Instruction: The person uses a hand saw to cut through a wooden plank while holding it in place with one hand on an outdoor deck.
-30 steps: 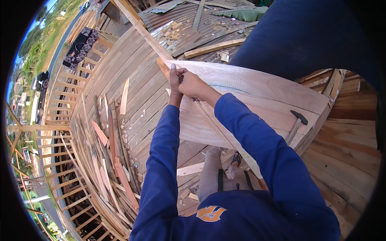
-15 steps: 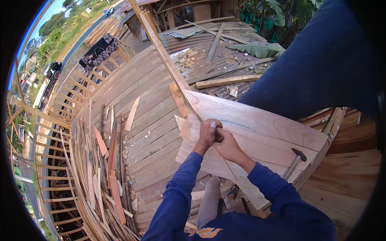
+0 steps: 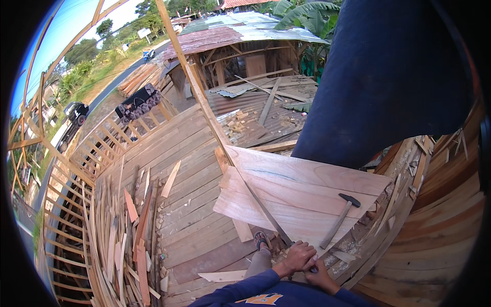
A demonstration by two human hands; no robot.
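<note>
A long, narrow handsaw [image 3: 268,217] lies slanting across a wide, pale reddish wooden board [image 3: 312,176]. Its dark blade runs from the board's far left part down to my hands near my body. My left hand [image 3: 299,256] is closed at the near end of the saw, where the handle is mostly hidden by fingers. Just right of it and lower, my right hand [image 3: 320,276] is closed around the same end. Right of the blade, a hammer [image 3: 337,221] with a dark head and pale handle rests on the board.
A plank floor [image 3: 192,204] carries a heap of loose sticks and offcuts [image 3: 135,225] at left, beside a slatted wooden railing [image 3: 69,225]. An upright timber [image 3: 186,71] stands beyond the board. A large dark blue hull-like shape [image 3: 378,87] rises at right; curved planking [image 3: 440,225] lies below it.
Both hands have come back toward my body with the saw, from the middle of the board to its near edge, uncovering a long stretch of blade. The view has tilted up.
</note>
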